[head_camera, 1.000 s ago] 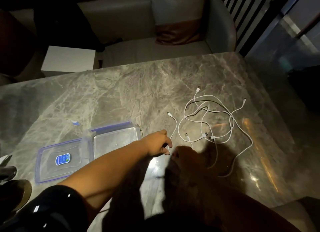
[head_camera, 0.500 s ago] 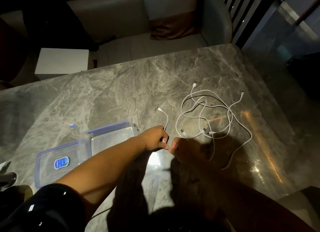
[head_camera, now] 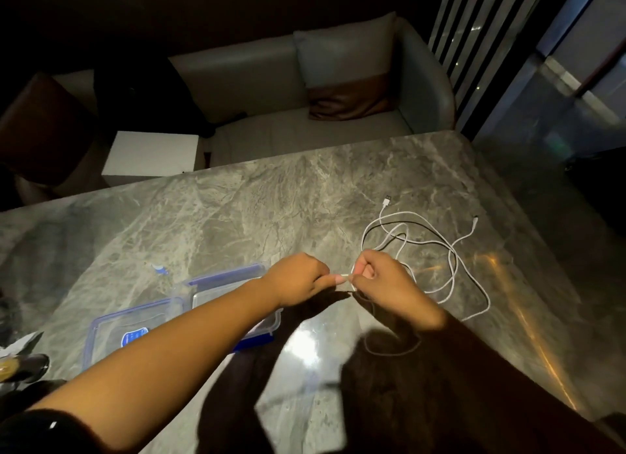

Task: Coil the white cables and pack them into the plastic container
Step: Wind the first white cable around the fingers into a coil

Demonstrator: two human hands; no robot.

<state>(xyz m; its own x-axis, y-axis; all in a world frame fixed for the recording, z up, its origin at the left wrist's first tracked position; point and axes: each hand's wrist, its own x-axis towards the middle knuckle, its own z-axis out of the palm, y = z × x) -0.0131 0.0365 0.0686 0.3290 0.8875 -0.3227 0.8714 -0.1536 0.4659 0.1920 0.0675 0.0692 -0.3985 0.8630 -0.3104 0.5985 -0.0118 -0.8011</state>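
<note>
Left hand (head_camera: 298, 279) and right hand (head_camera: 382, 284) are both pinching one thin white cable (head_camera: 343, 277) between them, above the grey marble surface (head_camera: 237, 216). Remaining tangled white cables (head_camera: 450, 260) are lying right; clear blue-rimmed plastic container (head_camera: 216, 289) left. Coiling is starting; next, looping likely.

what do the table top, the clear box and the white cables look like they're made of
Grey veined table top: looks like polished marble or a marble-look slab; pale veins, glossy glare. Clear rectangular container with blue trim: seemingly see-through plastic; the table shows through it. Thin white cables: likely flexible plastic-sheathed cord; they lie in loose loops.
</note>
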